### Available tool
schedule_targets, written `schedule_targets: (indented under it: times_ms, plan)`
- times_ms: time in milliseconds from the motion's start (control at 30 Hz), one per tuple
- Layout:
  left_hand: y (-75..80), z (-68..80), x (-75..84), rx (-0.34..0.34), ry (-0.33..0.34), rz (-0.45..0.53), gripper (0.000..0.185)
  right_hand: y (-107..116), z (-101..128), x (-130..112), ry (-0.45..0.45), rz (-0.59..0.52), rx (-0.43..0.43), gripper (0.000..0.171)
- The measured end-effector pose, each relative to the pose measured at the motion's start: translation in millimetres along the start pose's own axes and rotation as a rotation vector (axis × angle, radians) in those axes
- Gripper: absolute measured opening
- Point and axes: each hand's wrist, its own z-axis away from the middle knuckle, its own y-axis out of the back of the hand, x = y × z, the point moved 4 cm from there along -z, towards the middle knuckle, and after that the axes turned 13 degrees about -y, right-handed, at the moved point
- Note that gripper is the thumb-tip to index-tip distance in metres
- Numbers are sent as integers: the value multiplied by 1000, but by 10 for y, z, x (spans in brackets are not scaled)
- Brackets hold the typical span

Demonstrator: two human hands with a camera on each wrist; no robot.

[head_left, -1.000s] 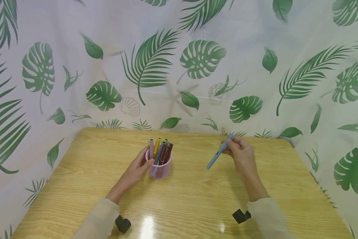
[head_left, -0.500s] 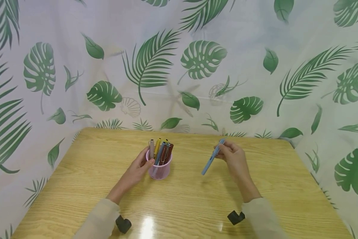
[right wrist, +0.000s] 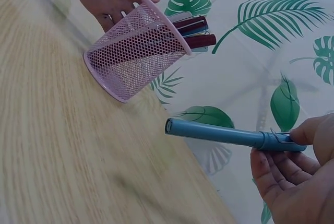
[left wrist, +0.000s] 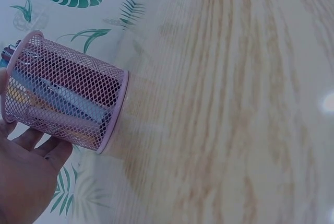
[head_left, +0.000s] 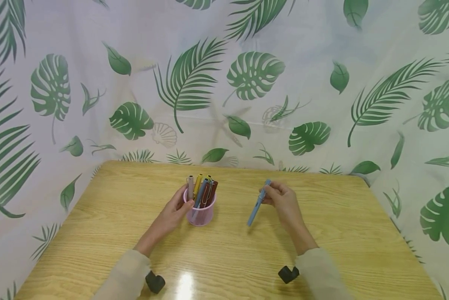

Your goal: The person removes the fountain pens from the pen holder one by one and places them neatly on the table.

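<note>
My left hand grips a pink mesh pen cup from its left side, thumb at the near rim. Several capped pens stand in it, including a grey pen, a yellow pen, a blue pen and dark red pens. In the left wrist view, their lower ends show through the mesh. To the right of the cup, my right hand pinches another blue pen by its clip end. That pen tilts, its other end pointing down and left over the table, apart from the cup.
The wood-grain table extends under both hands, its back edge meeting a white leaf-print cloth. Small black devices sit at both sleeve cuffs.
My right hand has moved left and nearer me with the blue pen, bringing it closer to the cup and steeper. The left hand and the pen cup have stayed in place.
</note>
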Motion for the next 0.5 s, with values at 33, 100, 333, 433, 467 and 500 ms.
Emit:
schedule_targets:
  times_ms: [33, 100, 333, 433, 467, 500]
  plan:
    - [-2, 2, 3, 0, 0, -1, 65, -9, -2, 10, -3, 5, 0, 31]
    - [-8, 4, 9, -1, -1, -2, 65, -31, -10, 32, -9, 14, -1, 32]
    - [-18, 5, 25, 3, -2, -8, 64, -115, -36, 98, -30, 63, -6, 30]
    - [-15, 7, 27, 6, 8, -15, 65, -151, -57, 131, -39, 56, -6, 27]
    - [-14, 7, 27, 6, 8, -18, 65, -163, -64, 144, -39, 60, -9, 28]
    - [-13, 9, 30, 7, 9, -20, 65, -175, -68, 152, -41, 61, -8, 27]
